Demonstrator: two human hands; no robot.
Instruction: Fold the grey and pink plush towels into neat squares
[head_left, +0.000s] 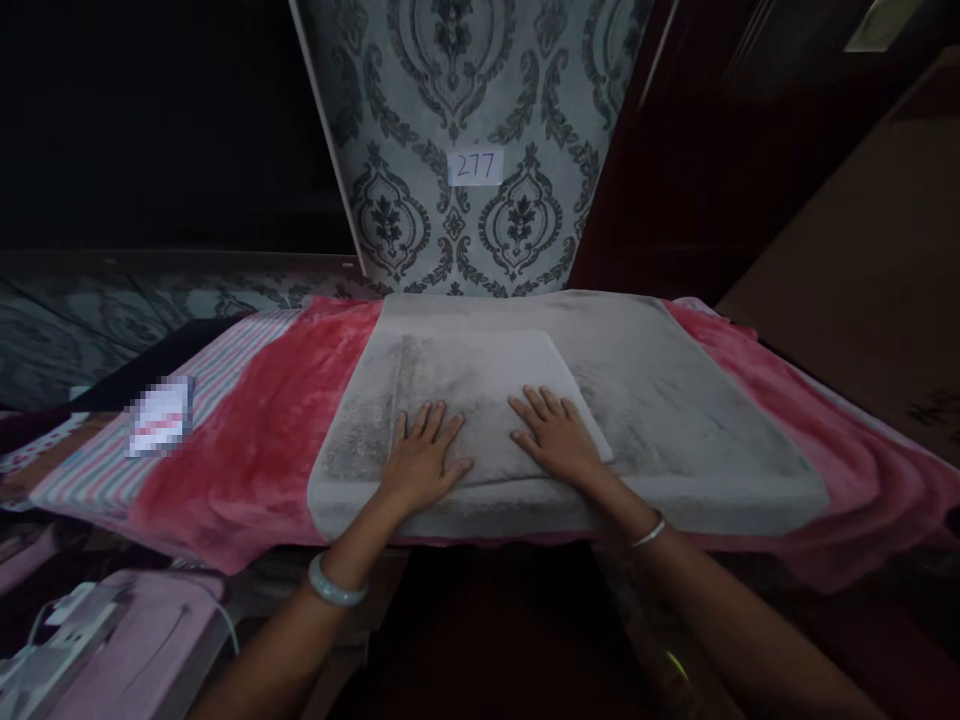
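A grey plush cloth [675,400] lies spread over a table, with a folded part [487,365] forming a smaller rectangle at its middle. My left hand [424,460] rests flat at the near left of that folded part, fingers spread. On its right side lies my right hand [559,430], palm down with the fingers apart. Neither hand grips anything. The cloth's near edge hangs slightly over the table front, below both wrists.
Under the grey cloth is a red blanket [247,430] over a striped cloth [97,480]. A pixelated packet [160,415] lies at left. A power strip [60,640] sits on a pink stool [142,640] below. A dark screen [165,130] and a cardboard box [862,250] flank the back.
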